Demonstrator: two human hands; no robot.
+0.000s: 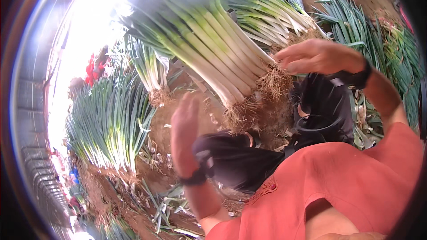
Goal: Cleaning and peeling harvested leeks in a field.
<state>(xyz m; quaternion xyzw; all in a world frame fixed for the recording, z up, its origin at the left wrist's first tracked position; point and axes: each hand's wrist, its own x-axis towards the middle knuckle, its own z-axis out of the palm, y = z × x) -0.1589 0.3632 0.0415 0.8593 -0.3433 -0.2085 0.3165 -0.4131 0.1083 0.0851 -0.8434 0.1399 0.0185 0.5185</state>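
Note:
A large bundle of leeks (pixel 213 49) lies in front of me, its green tops pointing away and its white shanks toward me. Matted brown roots (pixel 273 82) hang from the near ends. My right hand (pixel 318 58) is beside the root end on the right, fingers stretched out and fingertips close to the outermost shank; whether they touch it I cannot tell. My left hand (pixel 184 122) is held up to the left of the bundle, apart from it, flat and somewhat blurred, with nothing in it.
More leeks lie around: a wide heap (pixel 111 124) at left, a small bunch (pixel 151 66) behind it, and a pile (pixel 267 13) at far right. Thin green stalks (pixel 402 58) line the right edge. Loose leaves (pixel 173 209) litter the soil. My dark-trousered knees are below the roots.

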